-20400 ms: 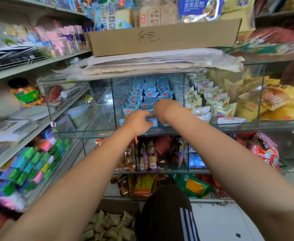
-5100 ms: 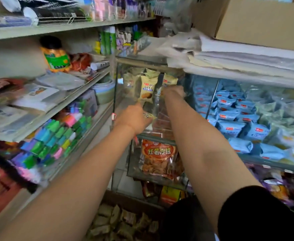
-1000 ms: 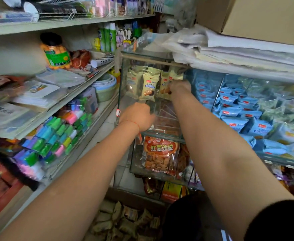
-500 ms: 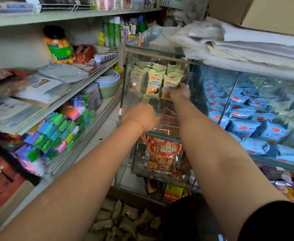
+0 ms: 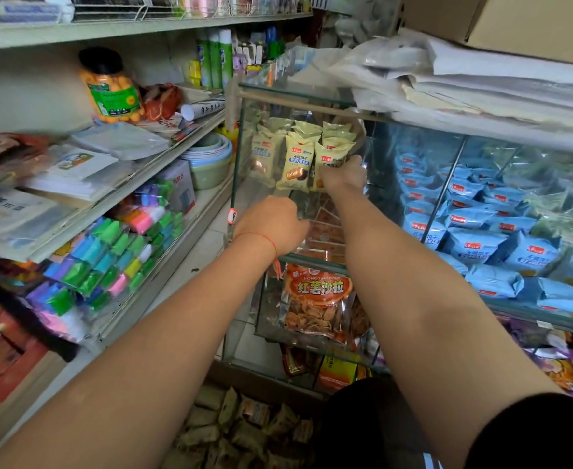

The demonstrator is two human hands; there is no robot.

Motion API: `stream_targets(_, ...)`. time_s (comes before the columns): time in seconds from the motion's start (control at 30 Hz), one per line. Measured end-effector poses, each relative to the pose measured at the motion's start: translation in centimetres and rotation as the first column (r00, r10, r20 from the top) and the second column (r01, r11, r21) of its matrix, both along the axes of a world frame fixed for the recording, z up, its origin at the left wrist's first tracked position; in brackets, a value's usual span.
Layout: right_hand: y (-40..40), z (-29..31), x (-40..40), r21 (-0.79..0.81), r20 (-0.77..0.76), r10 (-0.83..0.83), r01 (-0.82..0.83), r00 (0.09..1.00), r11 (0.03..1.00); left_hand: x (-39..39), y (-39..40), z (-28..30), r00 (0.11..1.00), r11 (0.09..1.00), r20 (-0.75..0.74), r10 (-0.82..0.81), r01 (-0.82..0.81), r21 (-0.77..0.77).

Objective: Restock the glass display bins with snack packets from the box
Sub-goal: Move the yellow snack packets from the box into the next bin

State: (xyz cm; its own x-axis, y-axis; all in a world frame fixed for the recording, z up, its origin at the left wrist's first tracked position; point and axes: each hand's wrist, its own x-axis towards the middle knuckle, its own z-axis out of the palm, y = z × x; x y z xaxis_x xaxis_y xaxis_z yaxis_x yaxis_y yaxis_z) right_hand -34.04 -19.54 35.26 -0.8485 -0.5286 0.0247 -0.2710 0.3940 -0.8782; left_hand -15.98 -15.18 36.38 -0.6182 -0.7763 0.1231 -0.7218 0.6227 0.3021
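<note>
A glass display bin [image 5: 244, 184] holds yellow snack packets [image 5: 297, 164] standing upright in rows at its back. My right hand [image 5: 344, 174] reaches deep into the bin and pinches the rightmost front yellow packet [image 5: 329, 160]. My left hand [image 5: 271, 225] hovers just above the bin's front rim with its fingers curled inward; what they hold is hidden. The open box of tan snack packets [image 5: 244, 431] sits on the floor below, between my arms.
Blue packets [image 5: 474, 245] fill the bin to the right. An orange bag of chips [image 5: 315, 299] stands in the lower bin. Shelves on the left carry a jar [image 5: 109, 89], bowls [image 5: 207, 160] and coloured items [image 5: 116, 255]. Paper stacks and a cardboard carton [image 5: 515, 22] lie on top.
My right hand has stayed at the right end of the yellow row, and three packets now stand side by side in front. My left hand has barely moved.
</note>
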Motion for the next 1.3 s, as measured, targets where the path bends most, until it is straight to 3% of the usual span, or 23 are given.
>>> stream_targets(0.1, 0.5, 0.4, 0.3, 0.003, -0.065, -0.053, 0.053, 0.996, 0.999, -0.1, 0.1, -0.1, 1.0, 1.0, -0.007, 0.002, -0.002, -0.012)
stream_targets(0.17, 0.9, 1.0, 0.9, -0.018, -0.203, -0.125, 0.124, 0.971, 0.992, 0.0, 0.1, -0.1, 0.999, 0.999, -0.031, 0.012, -0.013, -0.046)
stream_targets(0.27, 2.0, 3.3, 2.3, -0.12, -0.404, -0.162, 0.123, 0.901, 0.985, 0.6, 1.1, 0.4, 0.964, 0.992, -0.265, 0.006, -0.04, -0.121)
stream_targets(0.33, 3.3, 5.2, 3.7, -0.143, -0.479, -0.014, -0.062, 0.878, 0.988, 1.7, 2.4, 1.3, 0.812, 0.996, -0.582, -0.04, -0.017, -0.091)
stream_targets(0.4, 5.7, 6.5, 6.0, -0.145, -0.545, 0.143, -0.261, 0.826, 0.954, 3.5, 4.0, 2.1, 0.661, 0.992, -0.742, -0.109, 0.029, -0.119)
stream_targets(0.5, 11.4, 5.3, 10.9, -0.189, -0.64, 0.24, -0.452, 0.73, 0.872, 7.1, 6.1, 0.2, 0.659, 0.992, -0.745, -0.101, 0.012, -0.124)
stream_targets(0.57, 14.9, 2.0, 14.3, -0.186, -0.681, 0.285, -0.535, 0.674, 0.824, 10.1, 6.8, -3.8, 0.678, 0.993, -0.728, 0.096, -0.115, 0.024)
stream_targets(0.67, 17.9, -5.1, 18.6, -0.053, -0.712, 0.4, -0.613, 0.577, 0.788, 13.6, 7.5, -11.7, 0.786, 0.927, -0.494, 0.372, -0.285, 0.244)
stream_targets(0.77, 18.4, -13.4, 20.9, 0.144, -0.61, 0.566, -0.625, 0.554, 0.767, 15.6, 8.4, -18.4, 0.848, 0.864, -0.264, 0.46, -0.36, 0.351)
stream_targets(0.97, 18.3, -28.3, 21.4, 0.424, -0.322, 0.7, -0.564, 0.638, 0.709, 17.7, 9.6, -31.3, 0.878, 0.731, -0.003, 0.479, -0.396, 0.556)
stream_targets(1.13, 17.0, -38.8, 20.4, 0.593, -0.021, 0.729, -0.578, 0.684, 0.56, 19.0, 8.4, -41.3, 0.873, 0.524, 0.207, 0.442, -0.439, 0.73)
stream_targets(1.23, 16.8, -44.5, 20.0, 0.681, 0.196, 0.721, -0.622, 0.664, 0.387, 19.1, 8.1, -44.8, 0.888, 0.452, 0.32, 0.331, -0.447, 0.772)
stream_targets(1.3, 16.8, -47.9, 20.6, 0.667, 0.384, 0.655, -0.686, 0.651, 0.29, 19.0, 7.9, -46.9, 0.894, 0.392, 0.32, 0.312, -0.428, 0.814)
